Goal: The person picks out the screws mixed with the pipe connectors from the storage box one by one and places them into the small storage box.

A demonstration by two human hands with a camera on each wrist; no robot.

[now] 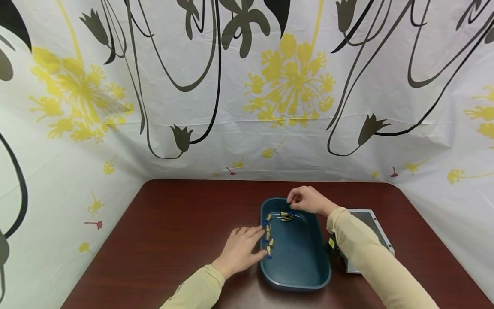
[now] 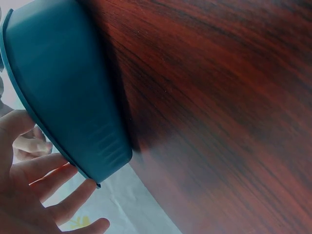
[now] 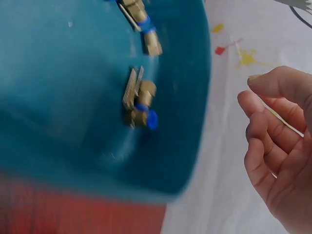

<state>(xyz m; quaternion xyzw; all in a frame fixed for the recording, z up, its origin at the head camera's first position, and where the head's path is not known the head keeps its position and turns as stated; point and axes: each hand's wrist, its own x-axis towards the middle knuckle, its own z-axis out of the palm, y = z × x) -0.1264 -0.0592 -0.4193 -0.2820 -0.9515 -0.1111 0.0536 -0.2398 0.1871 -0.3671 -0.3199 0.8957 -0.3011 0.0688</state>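
A blue-green plastic tray (image 1: 297, 274) stands on the table. Several small brass pieces with blue bands (image 1: 268, 234) lie along its left side, and more brass pieces (image 3: 141, 97) with thin threaded rods are at the far end. My left hand (image 1: 241, 251) rests on the tray's left rim, its fingers fairly straight and spread; the left wrist view shows the fingertips touching the rim (image 2: 53, 141). Over the tray's far right corner is my right hand (image 1: 308, 200), fingers loosely bent. In the right wrist view its thumb and index fingertip are slightly apart, with nothing visible between them.
A silver box with a dark perforated top (image 1: 372, 223) stands right of the tray, partly hidden by the right sleeve (image 1: 370, 253). The dark reddish-brown wooden table (image 1: 185, 223) extends to the left. A white patterned cloth (image 1: 239, 107) hangs behind it.
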